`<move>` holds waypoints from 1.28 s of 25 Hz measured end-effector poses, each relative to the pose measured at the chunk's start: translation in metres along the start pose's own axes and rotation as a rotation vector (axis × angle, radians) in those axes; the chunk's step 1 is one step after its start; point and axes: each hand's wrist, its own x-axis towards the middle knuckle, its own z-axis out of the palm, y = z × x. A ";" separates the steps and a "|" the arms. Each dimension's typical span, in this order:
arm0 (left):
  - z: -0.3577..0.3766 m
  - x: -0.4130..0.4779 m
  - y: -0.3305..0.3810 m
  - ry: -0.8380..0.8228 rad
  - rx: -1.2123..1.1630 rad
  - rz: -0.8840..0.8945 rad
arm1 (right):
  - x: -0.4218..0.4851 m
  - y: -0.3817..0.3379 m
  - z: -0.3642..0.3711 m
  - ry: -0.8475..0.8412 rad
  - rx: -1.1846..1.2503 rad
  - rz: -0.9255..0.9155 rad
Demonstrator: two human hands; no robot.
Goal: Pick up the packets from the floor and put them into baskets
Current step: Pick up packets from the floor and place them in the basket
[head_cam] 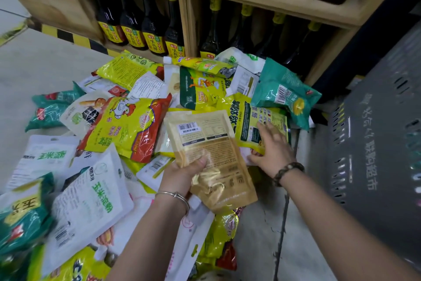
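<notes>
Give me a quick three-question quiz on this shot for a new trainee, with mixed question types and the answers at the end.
1. True or false: the left hand holds a tan barcode packet.
2. Which wrist wears the bead bracelet? A) left B) right C) neither
3. Fill in: the grey basket stands on the person's ____ side.
Key: 1 true; 2 B; 3 right.

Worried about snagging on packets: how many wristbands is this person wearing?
2: a silver bangle on the wrist of the left hand, which holds the tan packet; a beaded bracelet on the right wrist. Forearms are bare, so none seem hidden.
</notes>
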 end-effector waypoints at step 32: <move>0.033 0.021 -0.026 0.211 -0.098 0.059 | 0.030 0.016 0.044 0.337 0.175 0.231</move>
